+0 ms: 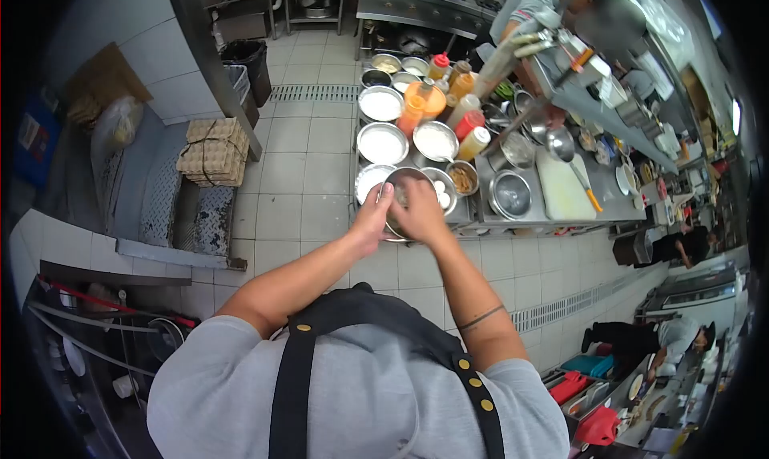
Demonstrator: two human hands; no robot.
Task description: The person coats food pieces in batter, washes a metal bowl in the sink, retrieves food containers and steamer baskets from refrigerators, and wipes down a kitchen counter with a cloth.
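touching a round silver metal bowl (405,173), the left hand (372,221) points its thumb up; the right hand (418,208) blurs above. finger spread and hold i cannot tell. the bowl, probably light, rigid, best gripped by its rim, sits before white-filled round metal bowls (383,164).

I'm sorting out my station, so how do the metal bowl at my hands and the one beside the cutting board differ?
The near bowl is partly covered by your left hand and right hand; the other bowl, beside the cutting board, is touched by neither. The near bowl's inside is partly hidden, while the other bowl's opening shows fully. Both look round and metallic.
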